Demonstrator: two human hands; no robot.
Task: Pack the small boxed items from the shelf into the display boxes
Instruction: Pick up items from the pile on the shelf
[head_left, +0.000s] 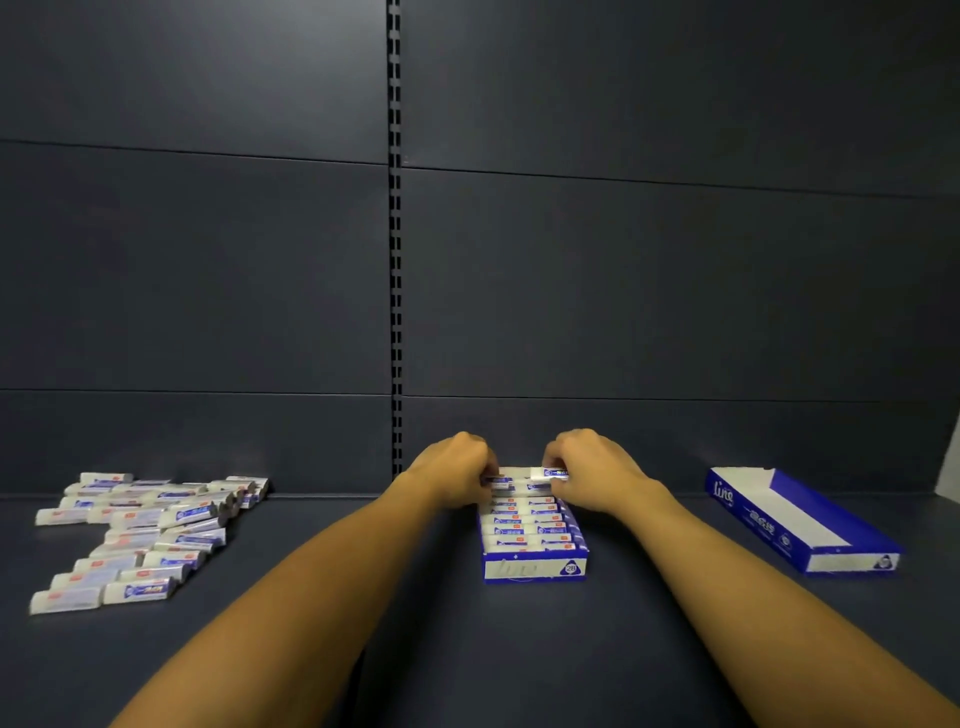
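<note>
Two bare forearms reach across the dark shelf (467, 649) to the blue display box (535, 567) at centre, packed with rows of small boxed items. At its far end the right hand (592, 470) pinches one boxed item (549, 473); the left hand (454, 470) curls onto items (522, 519) there, its grip unclear. Loose boxed items (140, 530) lie well left of this box, an empty display box (800, 519) well right.

Dark blue-grey panelled back wall (208, 260). Slotted upright (396, 234) runs down its centre. Matching dark shelf surface (322, 530) lies below the wall.
</note>
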